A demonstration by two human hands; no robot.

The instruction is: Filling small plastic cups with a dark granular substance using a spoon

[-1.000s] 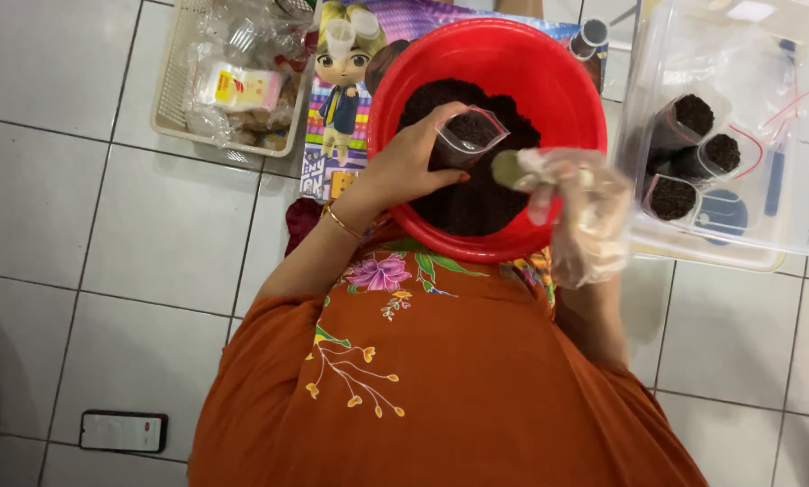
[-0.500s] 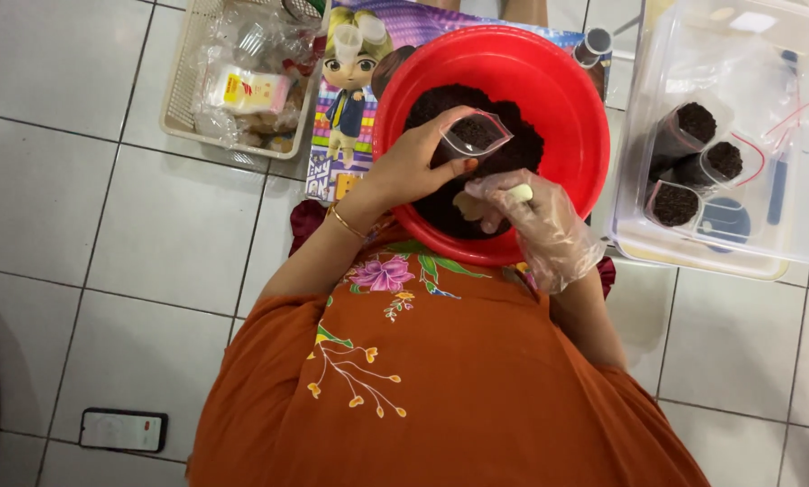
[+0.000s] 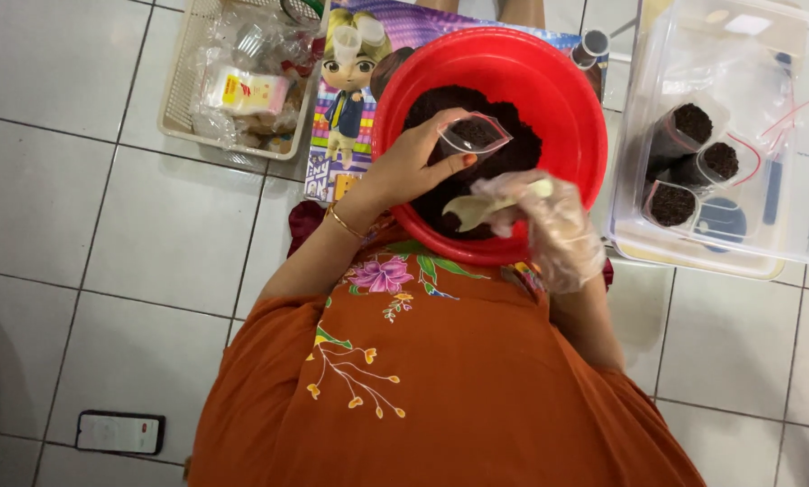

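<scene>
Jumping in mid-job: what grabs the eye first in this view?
The round red plastic bowl of dark soil at top centre. Over it, the left hand holds a small clear plastic bag open, and the gloved right hand holds a pale scoop. Right of it, a clear plastic tub holds three soil-filled bags.

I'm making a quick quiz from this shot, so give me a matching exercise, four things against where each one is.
Things:
1. small clear bag
2. pale scoop
3. phone
4. filled soil bags

Places:
A. on the floor tiles, lower left
B. in the left hand
C. inside the clear tub
D. in the gloved right hand

Pairs: 1-B, 2-D, 3-A, 4-C
</scene>
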